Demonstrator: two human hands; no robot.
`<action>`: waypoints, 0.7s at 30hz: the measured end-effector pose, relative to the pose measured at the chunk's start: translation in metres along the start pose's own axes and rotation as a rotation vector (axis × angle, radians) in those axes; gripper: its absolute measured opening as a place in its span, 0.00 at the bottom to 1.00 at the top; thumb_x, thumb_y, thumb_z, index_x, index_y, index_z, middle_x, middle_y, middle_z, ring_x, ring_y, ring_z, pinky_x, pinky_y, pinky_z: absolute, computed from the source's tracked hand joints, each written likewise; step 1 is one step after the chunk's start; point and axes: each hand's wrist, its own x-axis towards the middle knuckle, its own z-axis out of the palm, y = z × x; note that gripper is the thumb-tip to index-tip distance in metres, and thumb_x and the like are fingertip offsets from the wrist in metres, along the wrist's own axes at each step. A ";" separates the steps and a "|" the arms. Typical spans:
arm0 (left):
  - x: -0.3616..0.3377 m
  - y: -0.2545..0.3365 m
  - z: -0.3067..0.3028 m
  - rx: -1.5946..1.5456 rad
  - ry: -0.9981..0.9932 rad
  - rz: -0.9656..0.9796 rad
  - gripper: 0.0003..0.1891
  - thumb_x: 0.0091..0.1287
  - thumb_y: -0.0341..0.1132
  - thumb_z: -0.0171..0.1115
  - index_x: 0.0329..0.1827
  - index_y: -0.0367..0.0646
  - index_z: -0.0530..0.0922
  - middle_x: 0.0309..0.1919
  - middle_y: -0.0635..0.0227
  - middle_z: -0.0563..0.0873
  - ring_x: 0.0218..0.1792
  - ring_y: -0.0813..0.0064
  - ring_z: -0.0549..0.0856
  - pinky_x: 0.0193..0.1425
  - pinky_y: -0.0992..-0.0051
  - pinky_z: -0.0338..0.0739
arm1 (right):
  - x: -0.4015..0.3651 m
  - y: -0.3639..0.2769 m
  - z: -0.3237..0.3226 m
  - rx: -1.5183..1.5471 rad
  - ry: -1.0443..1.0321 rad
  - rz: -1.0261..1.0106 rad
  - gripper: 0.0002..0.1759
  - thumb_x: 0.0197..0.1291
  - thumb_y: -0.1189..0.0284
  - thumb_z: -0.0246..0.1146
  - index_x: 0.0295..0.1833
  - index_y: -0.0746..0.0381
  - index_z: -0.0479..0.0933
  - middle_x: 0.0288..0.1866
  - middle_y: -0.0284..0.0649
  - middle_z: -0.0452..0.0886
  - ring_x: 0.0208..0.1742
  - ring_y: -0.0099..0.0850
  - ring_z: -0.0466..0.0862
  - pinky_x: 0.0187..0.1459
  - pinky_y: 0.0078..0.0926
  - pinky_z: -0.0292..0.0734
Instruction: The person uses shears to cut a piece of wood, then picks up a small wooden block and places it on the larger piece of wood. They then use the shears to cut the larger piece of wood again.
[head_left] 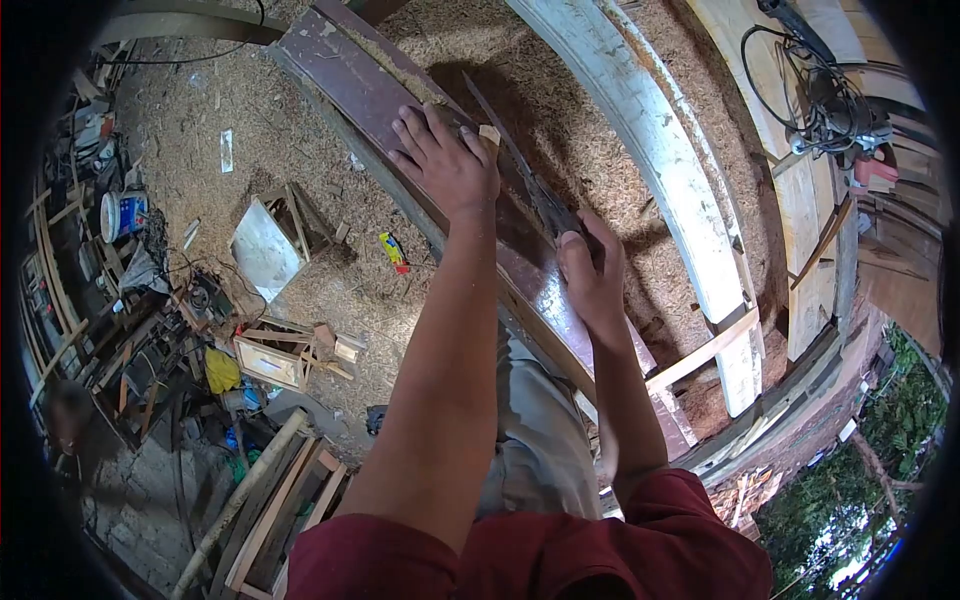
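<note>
My left hand (pixel 450 170) lies with fingers spread on a dark maroon-painted plank (pixel 365 90), pressing on it from above. By its thumb a small pale piece of wood (pixel 490 136) sticks up. My right hand (pixel 597 265) is closed around the handle end of a handsaw (pixel 520 162). The saw's narrow blade points away from me along the plank's right side, its far tip over the shavings; the grip itself is mostly hidden in my fingers.
Wood shavings cover the ground. To the right runs a long white-painted beam (pixel 650 140), and beyond it a corded power tool (pixel 865 135) rests on boards. A yellow-and-red packet (pixel 395 252), a small wooden frame (pixel 270 362) and a bucket (pixel 122 215) lie to the left.
</note>
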 end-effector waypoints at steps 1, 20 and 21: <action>0.000 0.000 0.000 -0.003 -0.002 -0.003 0.33 0.77 0.46 0.52 0.83 0.41 0.65 0.86 0.49 0.59 0.87 0.47 0.53 0.88 0.41 0.41 | 0.001 0.001 0.000 -0.003 -0.003 -0.004 0.21 0.68 0.69 0.69 0.58 0.76 0.81 0.36 0.40 0.85 0.39 0.24 0.83 0.44 0.27 0.79; 0.004 0.002 -0.001 -0.003 -0.019 -0.024 0.35 0.77 0.50 0.51 0.83 0.42 0.66 0.87 0.48 0.58 0.87 0.46 0.54 0.88 0.39 0.39 | 0.026 -0.059 0.012 0.030 -0.104 0.070 0.10 0.67 0.72 0.65 0.40 0.69 0.76 0.26 0.32 0.73 0.29 0.18 0.71 0.31 0.26 0.69; 0.004 0.002 -0.001 0.005 -0.024 -0.024 0.35 0.76 0.50 0.51 0.83 0.42 0.66 0.87 0.48 0.58 0.87 0.46 0.54 0.88 0.39 0.39 | 0.026 -0.059 0.016 0.033 -0.075 0.042 0.10 0.67 0.72 0.65 0.38 0.68 0.75 0.25 0.32 0.72 0.29 0.18 0.71 0.31 0.26 0.69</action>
